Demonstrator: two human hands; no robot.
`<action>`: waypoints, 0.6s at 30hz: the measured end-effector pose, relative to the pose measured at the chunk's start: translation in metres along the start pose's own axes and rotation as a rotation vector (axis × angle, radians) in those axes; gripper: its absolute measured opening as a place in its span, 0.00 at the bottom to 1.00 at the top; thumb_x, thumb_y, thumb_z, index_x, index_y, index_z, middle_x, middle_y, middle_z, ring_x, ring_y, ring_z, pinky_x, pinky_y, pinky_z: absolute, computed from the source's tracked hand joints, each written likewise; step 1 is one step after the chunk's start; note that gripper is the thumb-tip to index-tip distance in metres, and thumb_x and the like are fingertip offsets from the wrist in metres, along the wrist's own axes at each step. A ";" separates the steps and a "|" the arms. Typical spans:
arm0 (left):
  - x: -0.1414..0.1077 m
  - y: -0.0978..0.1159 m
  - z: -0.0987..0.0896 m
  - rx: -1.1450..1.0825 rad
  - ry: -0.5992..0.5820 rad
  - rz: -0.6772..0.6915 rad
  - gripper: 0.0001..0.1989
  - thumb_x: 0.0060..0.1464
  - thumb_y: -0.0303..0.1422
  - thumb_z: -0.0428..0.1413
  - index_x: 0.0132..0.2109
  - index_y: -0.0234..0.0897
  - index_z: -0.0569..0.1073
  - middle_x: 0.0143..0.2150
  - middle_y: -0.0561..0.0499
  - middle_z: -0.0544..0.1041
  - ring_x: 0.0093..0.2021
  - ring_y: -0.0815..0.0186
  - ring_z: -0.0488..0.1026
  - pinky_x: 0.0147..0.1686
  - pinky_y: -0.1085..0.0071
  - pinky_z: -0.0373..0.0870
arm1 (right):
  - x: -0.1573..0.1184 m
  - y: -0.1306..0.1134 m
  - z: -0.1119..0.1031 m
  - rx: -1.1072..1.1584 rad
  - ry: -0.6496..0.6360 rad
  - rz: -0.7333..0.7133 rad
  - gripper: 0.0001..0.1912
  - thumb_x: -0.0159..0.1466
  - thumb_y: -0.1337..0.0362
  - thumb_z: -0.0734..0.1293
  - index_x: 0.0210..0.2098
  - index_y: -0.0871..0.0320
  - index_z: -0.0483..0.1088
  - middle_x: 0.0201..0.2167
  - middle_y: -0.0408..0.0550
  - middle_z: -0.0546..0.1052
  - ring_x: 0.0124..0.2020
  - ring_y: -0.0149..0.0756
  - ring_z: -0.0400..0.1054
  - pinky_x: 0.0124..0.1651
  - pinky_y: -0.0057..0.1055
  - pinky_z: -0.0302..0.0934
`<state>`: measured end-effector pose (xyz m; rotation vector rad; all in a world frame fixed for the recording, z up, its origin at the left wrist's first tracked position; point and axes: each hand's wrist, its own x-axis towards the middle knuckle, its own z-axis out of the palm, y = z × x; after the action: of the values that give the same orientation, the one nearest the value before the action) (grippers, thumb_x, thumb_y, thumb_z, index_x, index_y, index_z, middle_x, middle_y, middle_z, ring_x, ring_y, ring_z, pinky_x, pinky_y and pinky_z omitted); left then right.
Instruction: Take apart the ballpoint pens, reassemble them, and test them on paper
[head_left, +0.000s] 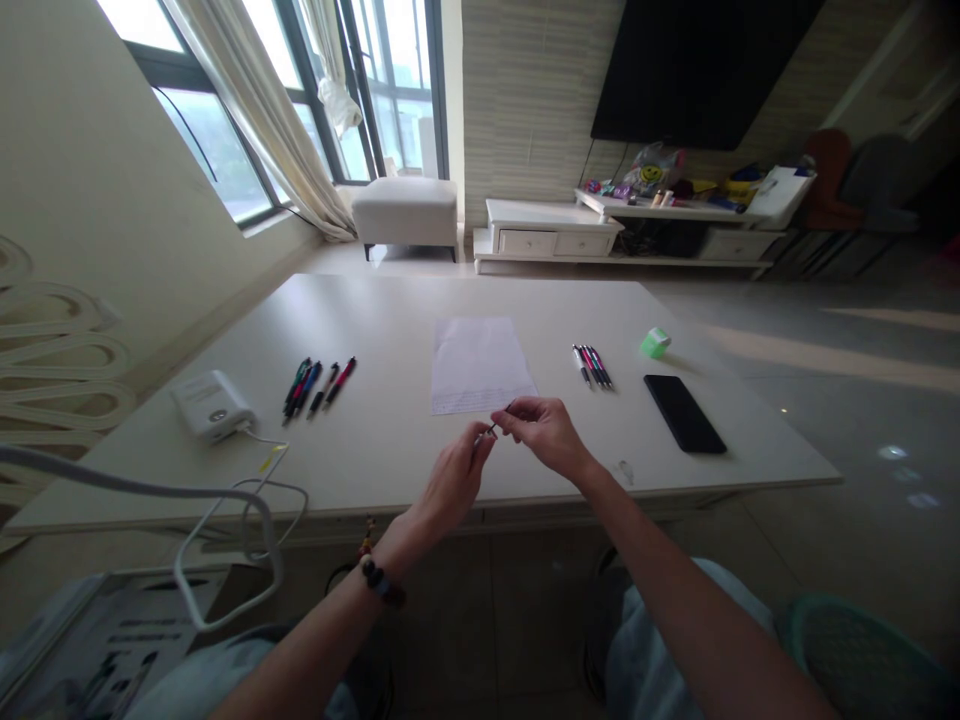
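Note:
My left hand (454, 475) and my right hand (546, 432) meet above the front part of the white table (375, 470). Between their pinched fingertips is a thin dark pen (492, 429), one end in each hand; whether it is whole or in parts I cannot tell. Just beyond lies a sheet of white paper (480, 360) with rows of small marks along its near edge. To the right is a close row of pens (592, 367). On the left lie several more pens (301, 388) with dark, red, blue and green parts, spread a little apart.
A black phone (683, 413) and a small green-and-white block (655, 343) lie at the right. On the left, a white device (214, 405) trails a white cable (262, 480) over the table edge. A green basket (862, 650) stands on the floor at lower right.

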<state>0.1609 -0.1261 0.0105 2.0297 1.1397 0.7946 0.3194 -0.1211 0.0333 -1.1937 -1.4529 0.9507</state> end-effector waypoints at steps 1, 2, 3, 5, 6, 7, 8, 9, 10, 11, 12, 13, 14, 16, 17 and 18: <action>0.000 -0.002 0.001 0.000 0.002 0.003 0.13 0.62 0.40 0.40 0.43 0.40 0.65 0.37 0.51 0.74 0.35 0.65 0.70 0.36 0.70 0.63 | 0.000 0.000 0.001 -0.012 0.004 -0.006 0.18 0.55 0.51 0.68 0.20 0.59 0.72 0.17 0.43 0.71 0.20 0.28 0.61 0.23 0.25 0.56; 0.001 -0.003 0.001 0.002 0.008 0.001 0.13 0.62 0.40 0.40 0.42 0.40 0.66 0.37 0.50 0.75 0.36 0.64 0.71 0.37 0.70 0.63 | -0.001 -0.001 0.003 -0.024 0.015 -0.015 0.18 0.55 0.50 0.68 0.20 0.59 0.72 0.17 0.43 0.71 0.20 0.28 0.61 0.23 0.25 0.55; 0.001 -0.004 0.002 0.007 0.017 -0.005 0.13 0.62 0.40 0.41 0.41 0.40 0.66 0.37 0.50 0.75 0.36 0.64 0.71 0.37 0.70 0.63 | -0.002 -0.001 0.004 -0.038 0.031 -0.025 0.18 0.55 0.50 0.67 0.20 0.59 0.72 0.17 0.43 0.71 0.20 0.28 0.60 0.23 0.25 0.55; 0.003 -0.006 0.002 0.015 0.035 -0.016 0.13 0.62 0.40 0.42 0.39 0.39 0.66 0.35 0.50 0.76 0.35 0.64 0.72 0.36 0.70 0.64 | -0.003 -0.002 0.006 -0.066 0.076 -0.048 0.18 0.56 0.51 0.67 0.20 0.59 0.71 0.17 0.42 0.70 0.20 0.28 0.60 0.23 0.25 0.54; 0.003 -0.006 0.003 0.017 0.046 -0.019 0.12 0.61 0.39 0.42 0.39 0.39 0.67 0.35 0.50 0.76 0.35 0.64 0.72 0.35 0.70 0.63 | -0.003 -0.002 0.006 -0.076 0.099 -0.057 0.18 0.57 0.52 0.67 0.20 0.60 0.71 0.17 0.42 0.69 0.20 0.28 0.60 0.23 0.25 0.54; 0.004 -0.006 0.003 0.017 0.055 -0.020 0.12 0.61 0.39 0.43 0.39 0.39 0.67 0.35 0.50 0.76 0.35 0.64 0.72 0.35 0.70 0.63 | -0.003 -0.002 0.006 -0.082 0.119 -0.065 0.17 0.57 0.53 0.66 0.21 0.60 0.71 0.17 0.42 0.69 0.20 0.28 0.60 0.23 0.25 0.54; 0.005 -0.006 0.003 0.014 0.062 -0.019 0.12 0.61 0.39 0.43 0.39 0.39 0.67 0.35 0.49 0.76 0.35 0.64 0.72 0.35 0.70 0.63 | -0.004 -0.002 0.006 -0.081 0.130 -0.070 0.17 0.58 0.53 0.66 0.21 0.60 0.71 0.17 0.42 0.68 0.20 0.28 0.60 0.23 0.25 0.54; 0.005 -0.006 0.003 0.011 0.066 -0.018 0.12 0.61 0.38 0.43 0.39 0.39 0.67 0.35 0.49 0.76 0.35 0.64 0.72 0.35 0.70 0.64 | -0.004 -0.002 0.006 -0.075 0.129 -0.072 0.16 0.58 0.54 0.66 0.21 0.60 0.71 0.17 0.42 0.69 0.20 0.28 0.60 0.23 0.25 0.54; 0.006 -0.006 0.004 0.007 0.070 -0.017 0.12 0.61 0.38 0.43 0.38 0.38 0.68 0.35 0.49 0.76 0.35 0.64 0.72 0.35 0.70 0.64 | -0.004 -0.002 0.006 -0.063 0.117 -0.069 0.16 0.57 0.54 0.67 0.21 0.60 0.71 0.17 0.42 0.69 0.20 0.28 0.60 0.23 0.25 0.54; 0.006 -0.007 0.004 0.003 0.073 -0.017 0.12 0.61 0.38 0.43 0.38 0.38 0.68 0.35 0.49 0.76 0.36 0.64 0.72 0.35 0.70 0.64 | -0.004 -0.002 0.006 -0.049 0.097 -0.062 0.15 0.57 0.54 0.67 0.21 0.60 0.72 0.17 0.42 0.69 0.20 0.28 0.60 0.23 0.25 0.54; 0.006 -0.007 0.004 -0.003 0.076 -0.015 0.12 0.61 0.38 0.43 0.38 0.38 0.68 0.36 0.49 0.76 0.36 0.63 0.72 0.36 0.69 0.64 | -0.004 -0.002 0.006 -0.033 0.077 -0.052 0.15 0.56 0.54 0.68 0.22 0.60 0.72 0.17 0.42 0.70 0.20 0.28 0.60 0.23 0.25 0.54; 0.006 -0.007 0.005 -0.011 0.081 -0.010 0.12 0.61 0.38 0.43 0.39 0.38 0.68 0.36 0.48 0.76 0.37 0.63 0.72 0.36 0.69 0.64 | -0.004 -0.002 0.006 -0.018 0.061 -0.043 0.15 0.56 0.54 0.68 0.22 0.60 0.72 0.17 0.42 0.70 0.20 0.28 0.60 0.23 0.25 0.54; 0.006 -0.007 0.005 -0.017 0.090 -0.005 0.12 0.61 0.38 0.43 0.39 0.38 0.68 0.37 0.48 0.76 0.37 0.63 0.72 0.37 0.69 0.64 | -0.004 -0.002 0.007 -0.004 0.054 -0.035 0.15 0.56 0.54 0.68 0.22 0.60 0.72 0.17 0.43 0.70 0.19 0.28 0.60 0.23 0.25 0.54; 0.006 -0.007 0.004 -0.023 0.110 0.002 0.12 0.62 0.38 0.43 0.41 0.38 0.68 0.38 0.48 0.76 0.38 0.63 0.72 0.37 0.69 0.64 | -0.004 -0.002 0.008 0.018 0.058 -0.021 0.15 0.56 0.54 0.67 0.21 0.59 0.72 0.16 0.42 0.70 0.19 0.28 0.60 0.22 0.25 0.54; 0.006 -0.006 0.004 -0.021 0.118 0.001 0.12 0.62 0.38 0.43 0.41 0.38 0.68 0.38 0.48 0.76 0.38 0.63 0.72 0.38 0.69 0.64 | -0.004 -0.002 0.008 0.023 0.062 -0.014 0.15 0.56 0.54 0.67 0.21 0.59 0.72 0.16 0.42 0.70 0.19 0.28 0.60 0.22 0.25 0.53; 0.006 -0.005 0.004 -0.018 0.123 -0.001 0.12 0.62 0.38 0.43 0.42 0.38 0.68 0.38 0.48 0.76 0.38 0.63 0.72 0.38 0.69 0.65 | -0.004 -0.002 0.008 0.024 0.066 -0.007 0.16 0.56 0.54 0.67 0.21 0.59 0.71 0.16 0.42 0.70 0.19 0.28 0.60 0.22 0.25 0.53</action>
<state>0.1637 -0.1201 0.0050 1.9878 1.1972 0.9372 0.3109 -0.1252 0.0324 -1.1910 -1.3889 0.9138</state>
